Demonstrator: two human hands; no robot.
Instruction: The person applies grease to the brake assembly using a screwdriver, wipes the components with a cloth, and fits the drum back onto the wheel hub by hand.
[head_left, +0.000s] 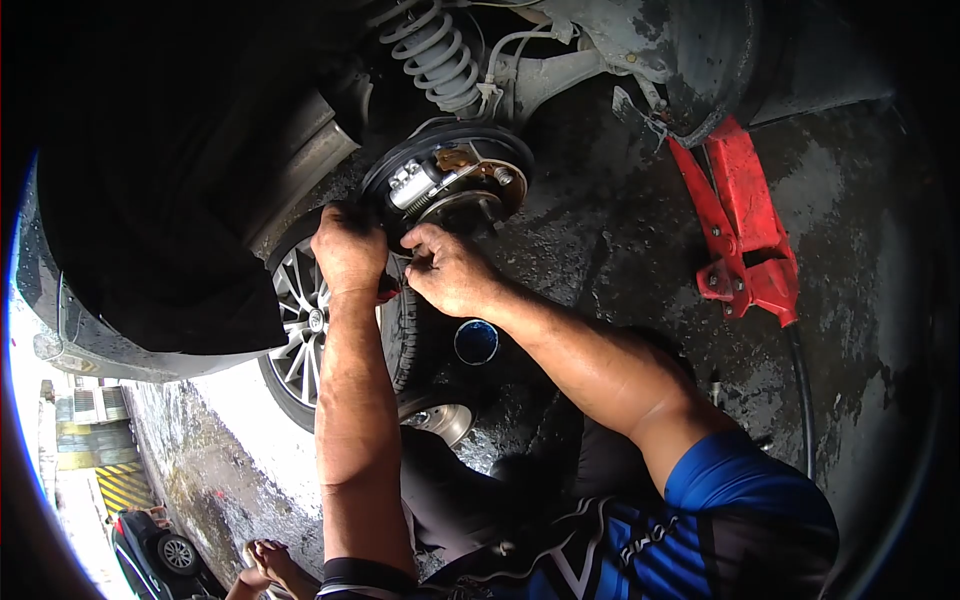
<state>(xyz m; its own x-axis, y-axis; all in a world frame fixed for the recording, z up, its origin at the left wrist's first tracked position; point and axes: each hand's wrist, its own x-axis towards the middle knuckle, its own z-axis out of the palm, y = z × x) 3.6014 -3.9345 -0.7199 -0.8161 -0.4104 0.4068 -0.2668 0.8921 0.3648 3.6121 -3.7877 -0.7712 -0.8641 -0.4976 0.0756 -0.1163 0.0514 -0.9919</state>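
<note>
The drum brake assembly [450, 180] hangs under the car, its shoes, silver cylinder and spring exposed around the hub. At its lower left edge, my left hand [350, 248] is closed, its fingertips hidden in shadow against the assembly. Just to the right, below the hub, my right hand [447, 270] has curled fingers pinched together near the lower rim. Whatever either hand holds is too dark and small to name. A small red item [388, 291] shows between my wrists.
An alloy wheel [300, 335] lies behind my left forearm, with a metal drum [445, 422] below it. A blue-lined cup [476, 342] sits on the wet floor. The red jack [745, 220] stands right; a coil spring [432, 55] is above. Another person's hands [270, 562] show at bottom left.
</note>
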